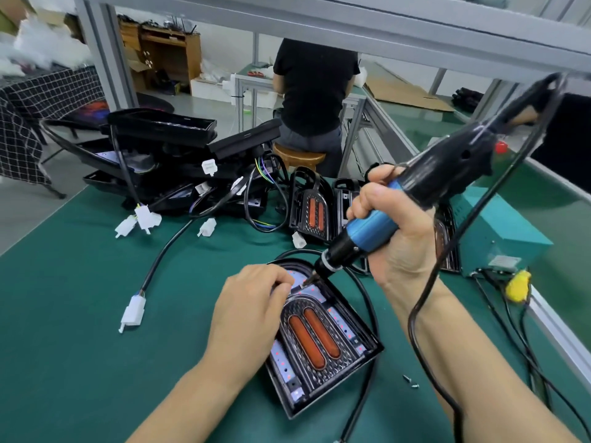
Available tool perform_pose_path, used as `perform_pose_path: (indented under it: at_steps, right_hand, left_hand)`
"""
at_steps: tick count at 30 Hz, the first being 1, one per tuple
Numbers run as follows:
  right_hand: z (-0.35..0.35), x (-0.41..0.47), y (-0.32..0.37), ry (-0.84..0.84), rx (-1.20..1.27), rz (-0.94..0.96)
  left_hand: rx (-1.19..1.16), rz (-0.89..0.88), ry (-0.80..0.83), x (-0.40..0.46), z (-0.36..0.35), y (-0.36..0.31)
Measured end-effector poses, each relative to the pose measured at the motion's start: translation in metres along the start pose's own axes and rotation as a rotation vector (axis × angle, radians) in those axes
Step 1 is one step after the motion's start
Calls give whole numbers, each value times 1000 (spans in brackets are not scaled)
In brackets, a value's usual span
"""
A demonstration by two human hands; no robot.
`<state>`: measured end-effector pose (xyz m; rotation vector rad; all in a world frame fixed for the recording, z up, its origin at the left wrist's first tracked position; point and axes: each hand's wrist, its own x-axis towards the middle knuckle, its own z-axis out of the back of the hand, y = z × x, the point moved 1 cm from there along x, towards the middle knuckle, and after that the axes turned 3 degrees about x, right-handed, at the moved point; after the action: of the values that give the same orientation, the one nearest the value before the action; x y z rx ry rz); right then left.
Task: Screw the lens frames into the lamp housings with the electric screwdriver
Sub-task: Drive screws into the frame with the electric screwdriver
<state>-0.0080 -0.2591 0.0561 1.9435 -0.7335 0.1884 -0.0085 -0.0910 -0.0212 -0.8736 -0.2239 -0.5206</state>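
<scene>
Screwdriving at the arched top of the lamp housing (323,340): right hand (396,231) grips the electric screwdriver (377,225), left hand (252,302) fingers curled beside the bit, seemingly steadying a screw; keep tool square, housing pinned to bench (80,298).

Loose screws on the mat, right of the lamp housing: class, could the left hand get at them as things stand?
Probably not directly: the left hand sits across the lamp housing from the loose screws.
</scene>
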Motion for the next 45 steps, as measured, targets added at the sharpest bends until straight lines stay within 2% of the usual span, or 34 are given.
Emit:
perform_pose_path:
  at_steps: [14, 17, 20, 22, 25, 30, 45]
  right_hand:
    - [-4, 1, -5, 151, -172, -21]
    - [-2, -1, -2, 72, -106, -7]
    - [4, -3, 9, -107, 125, -42]
    - [10, -6, 22, -173, 265, -55]
    - [16, -16, 40, -167, 352, -45]
    - [4, -30, 57, -108, 457, -42]
    - [-12, -36, 54, -118, 438, -70]
  left_hand:
    - [-120, 27, -14, 6, -17, -2]
    - [-208, 102, -22, 3, -15, 0]
    - [-460, 298, -81, -1, -5, 3]
    - [-628, 368, -138, -8, 4, 2]
    - [-852, 439, -156, -22, 14, -5]
    - [-1094, 524, -38, -36, 16, -22]
    - [-1206, 576, -14, -40, 22, -28]
